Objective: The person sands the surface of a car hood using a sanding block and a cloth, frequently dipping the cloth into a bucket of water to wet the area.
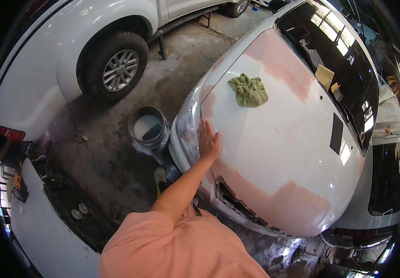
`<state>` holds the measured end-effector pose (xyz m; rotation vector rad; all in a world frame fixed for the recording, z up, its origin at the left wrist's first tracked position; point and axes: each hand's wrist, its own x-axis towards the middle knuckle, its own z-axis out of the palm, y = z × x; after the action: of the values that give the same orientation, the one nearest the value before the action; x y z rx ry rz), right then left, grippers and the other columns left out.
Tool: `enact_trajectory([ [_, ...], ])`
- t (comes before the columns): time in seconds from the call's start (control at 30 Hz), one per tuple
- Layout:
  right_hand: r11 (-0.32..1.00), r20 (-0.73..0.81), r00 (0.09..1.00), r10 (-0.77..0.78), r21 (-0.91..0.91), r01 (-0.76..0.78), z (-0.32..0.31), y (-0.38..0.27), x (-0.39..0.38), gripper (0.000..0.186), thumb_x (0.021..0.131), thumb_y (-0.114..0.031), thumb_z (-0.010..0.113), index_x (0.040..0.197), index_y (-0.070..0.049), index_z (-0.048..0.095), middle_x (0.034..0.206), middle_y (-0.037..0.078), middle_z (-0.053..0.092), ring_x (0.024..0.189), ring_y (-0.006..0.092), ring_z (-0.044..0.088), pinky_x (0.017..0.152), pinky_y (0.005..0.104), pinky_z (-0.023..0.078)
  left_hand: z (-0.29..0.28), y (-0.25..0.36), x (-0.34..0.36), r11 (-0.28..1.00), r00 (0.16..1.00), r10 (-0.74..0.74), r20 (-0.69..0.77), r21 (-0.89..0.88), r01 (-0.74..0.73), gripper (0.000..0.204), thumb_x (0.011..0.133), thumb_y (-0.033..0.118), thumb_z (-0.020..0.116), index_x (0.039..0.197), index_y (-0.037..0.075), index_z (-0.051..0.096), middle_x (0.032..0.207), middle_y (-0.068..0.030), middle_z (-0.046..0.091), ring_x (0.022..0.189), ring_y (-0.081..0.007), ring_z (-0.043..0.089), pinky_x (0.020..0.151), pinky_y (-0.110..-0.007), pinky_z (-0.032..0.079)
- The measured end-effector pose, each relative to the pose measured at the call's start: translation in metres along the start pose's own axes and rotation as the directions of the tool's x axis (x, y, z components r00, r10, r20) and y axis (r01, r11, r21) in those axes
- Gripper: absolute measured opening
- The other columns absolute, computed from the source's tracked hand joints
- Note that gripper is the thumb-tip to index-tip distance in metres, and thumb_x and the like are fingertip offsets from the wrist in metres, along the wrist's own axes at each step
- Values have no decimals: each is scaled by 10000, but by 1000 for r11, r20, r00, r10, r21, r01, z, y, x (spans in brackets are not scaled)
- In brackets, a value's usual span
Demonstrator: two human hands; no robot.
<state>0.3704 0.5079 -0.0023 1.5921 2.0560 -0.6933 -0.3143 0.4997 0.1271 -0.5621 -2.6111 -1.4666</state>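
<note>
My left hand (207,141) lies flat on the front edge of a white car hood (260,148), beside the headlight (188,123), which is wrapped in clear film. Its fingers are stretched out and hold nothing. Dull pink patches (290,204) mark the hood at its front, its side and near the windshield. Farther up the hood rests a crumpled green cloth (247,91). A dark rectangular sheet (336,133) lies on the hood's right part. My right hand is out of view.
On the floor left of the car stands a bucket (134,116) of cloudy liquid with a dark block (152,131) in it. A white vehicle with a large wheel (116,67) is at the upper left. Tan paper (324,76) sits by the windshield. A white panel (42,231) occupies the lower left.
</note>
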Motion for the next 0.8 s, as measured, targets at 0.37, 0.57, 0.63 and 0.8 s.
enact_trajectory([
  [0.37,994,-47,999,9,108,-4,2,-6,-13,533,845,-276,814,1303,-28,699,1215,270,725,1158,460,679,997,546,540,-15,13,24,442,863,-434,257,-774,453,902,1115,643,293,1552,-138,408,1607,-296,449,1521,-405,402,1290,-468,254],
  [0.57,966,-66,996,-56,250,70,22,-25,-2,528,852,-258,813,1314,-31,698,1232,273,723,1173,460,677,1010,544,535,-53,-23,112,154,702,-570,427,-783,602,1112,1033,825,214,1461,-161,501,1455,-281,591,1391,-374,544,1230,-471,356],
  [0.63,947,-75,995,-69,309,89,34,-20,1,526,854,-251,812,1318,-32,697,1237,274,723,1178,460,676,1015,544,533,-52,-37,133,165,690,-584,428,-770,617,1105,1032,825,216,1410,-160,543,1383,-276,627,1303,-366,593,1184,-472,419],
  [0.8,919,-98,994,-46,387,81,58,-4,1,521,859,-242,813,1323,-35,697,1252,272,721,1191,458,674,1028,540,529,-43,-41,159,147,701,-512,497,-753,641,1091,1035,817,239,1432,-158,524,1379,-269,617,1307,-368,584,1187,-479,417],
])
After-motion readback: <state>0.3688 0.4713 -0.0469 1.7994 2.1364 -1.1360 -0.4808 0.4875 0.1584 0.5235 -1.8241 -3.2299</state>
